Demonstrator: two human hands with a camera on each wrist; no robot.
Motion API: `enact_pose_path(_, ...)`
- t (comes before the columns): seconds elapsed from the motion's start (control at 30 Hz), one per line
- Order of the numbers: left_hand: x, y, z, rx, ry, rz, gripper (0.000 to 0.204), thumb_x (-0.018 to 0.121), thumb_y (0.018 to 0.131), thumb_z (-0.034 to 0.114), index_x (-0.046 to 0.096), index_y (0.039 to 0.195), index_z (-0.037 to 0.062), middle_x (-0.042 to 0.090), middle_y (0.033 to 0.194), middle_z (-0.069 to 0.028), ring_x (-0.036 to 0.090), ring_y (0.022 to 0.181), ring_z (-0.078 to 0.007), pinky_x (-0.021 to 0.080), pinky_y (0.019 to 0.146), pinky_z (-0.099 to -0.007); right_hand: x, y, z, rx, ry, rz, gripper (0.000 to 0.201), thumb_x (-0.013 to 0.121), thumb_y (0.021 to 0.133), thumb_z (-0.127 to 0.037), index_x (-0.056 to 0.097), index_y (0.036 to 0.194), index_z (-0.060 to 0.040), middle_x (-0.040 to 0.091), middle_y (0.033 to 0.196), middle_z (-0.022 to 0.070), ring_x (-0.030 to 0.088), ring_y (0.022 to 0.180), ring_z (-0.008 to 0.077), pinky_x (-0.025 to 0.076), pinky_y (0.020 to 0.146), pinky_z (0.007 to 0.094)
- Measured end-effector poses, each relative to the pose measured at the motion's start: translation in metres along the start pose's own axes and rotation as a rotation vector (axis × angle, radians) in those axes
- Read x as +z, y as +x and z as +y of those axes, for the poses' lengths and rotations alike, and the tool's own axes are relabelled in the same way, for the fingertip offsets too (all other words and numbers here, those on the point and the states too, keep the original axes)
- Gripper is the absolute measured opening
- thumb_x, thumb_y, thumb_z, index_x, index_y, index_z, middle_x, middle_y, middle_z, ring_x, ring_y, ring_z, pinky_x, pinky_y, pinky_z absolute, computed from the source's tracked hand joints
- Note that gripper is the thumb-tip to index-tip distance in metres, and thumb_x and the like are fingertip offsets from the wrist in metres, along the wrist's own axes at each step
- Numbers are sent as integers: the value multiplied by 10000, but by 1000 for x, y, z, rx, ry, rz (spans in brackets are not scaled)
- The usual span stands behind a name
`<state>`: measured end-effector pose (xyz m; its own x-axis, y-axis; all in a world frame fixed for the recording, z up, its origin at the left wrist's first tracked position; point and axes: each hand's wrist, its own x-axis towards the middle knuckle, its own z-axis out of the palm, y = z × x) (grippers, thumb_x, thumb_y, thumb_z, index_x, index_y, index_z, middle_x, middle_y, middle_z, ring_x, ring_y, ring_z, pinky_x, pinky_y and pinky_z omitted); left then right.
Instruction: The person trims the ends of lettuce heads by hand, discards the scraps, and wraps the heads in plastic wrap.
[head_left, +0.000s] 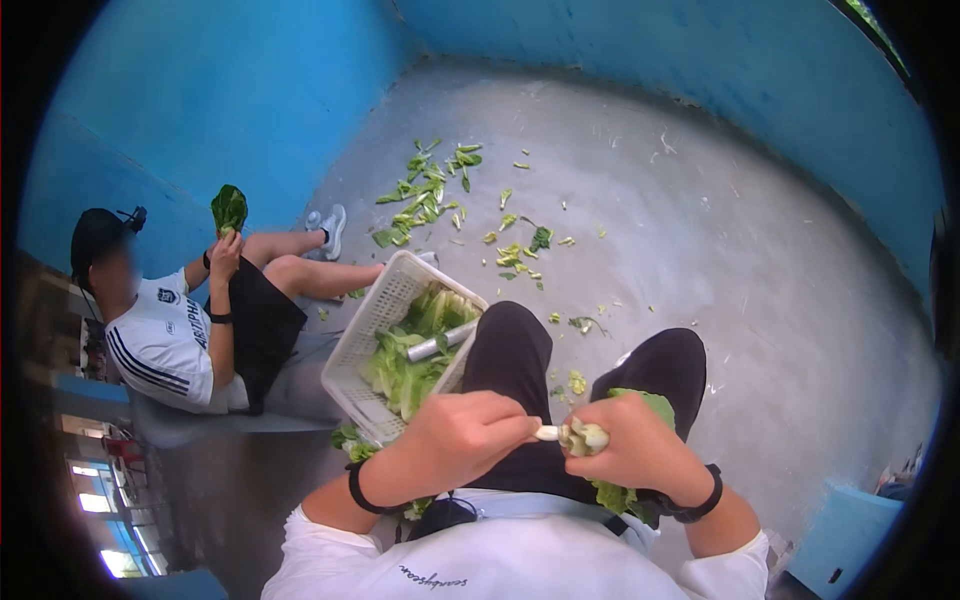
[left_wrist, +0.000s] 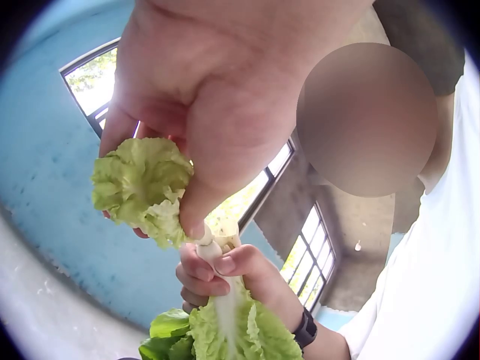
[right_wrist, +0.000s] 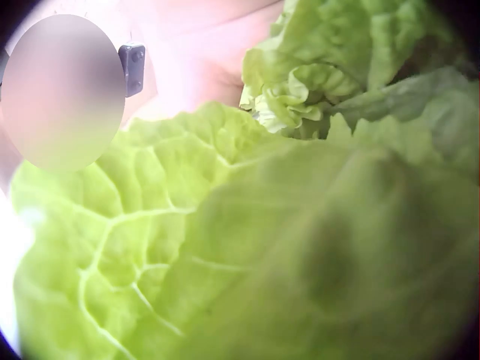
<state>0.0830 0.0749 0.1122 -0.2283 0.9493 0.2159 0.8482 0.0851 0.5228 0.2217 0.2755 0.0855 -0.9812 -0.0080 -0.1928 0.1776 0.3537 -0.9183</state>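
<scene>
Pinching a small lettuce leaf between thumb and fingertips, the left hand meets the right hand, whose fingers curl round the stalk of a leafy lettuce above the lap. Beside the left knee, a white perforated plastic crate holds loose green lettuce leaves, with a pale, shiny cylinder lying over them. Beyond the crate, leaf scraps lie scattered on the grey floor; a seated person holds a darker leaf.
</scene>
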Motion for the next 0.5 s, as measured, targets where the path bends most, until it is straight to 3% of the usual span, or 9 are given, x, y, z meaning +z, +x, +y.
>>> enact_pose_path(0.3, -3, 1, 8, 78, 25, -22, 153, 818, 785, 114, 744, 914, 76, 695, 805, -19, 678, 664, -172, 515, 514, -296, -4, -11, 1, -118, 39, -37, 163, 764, 691, -98, 706, 830, -35, 661, 703, 109, 628, 629, 300, 489, 611, 345)
enact_pose_path(0.4, -6, 0, 15, 66, 43, -39, 143, 754, 787, 117, 706, 913, 69, 683, 851, -29, 680, 731, -182, 537, 588, -299, -8, -13, -2, -128, -18, -54, 171, 767, 691, -94, 710, 843, -38, 669, 723, 115, 639, 654, 312, 491, 621, 351)
enact_pose_path(0.5, -9, 4, 17, 79, 50, -42, 173, 821, 761, 85, 737, 909, 60, 701, 804, -39, 689, 690, -190, 528, 543, -303, -10, -13, -4, -109, 3, -70, 181, 770, 687, -94, 711, 850, -40, 681, 746, 121, 651, 679, 323, 500, 631, 354)
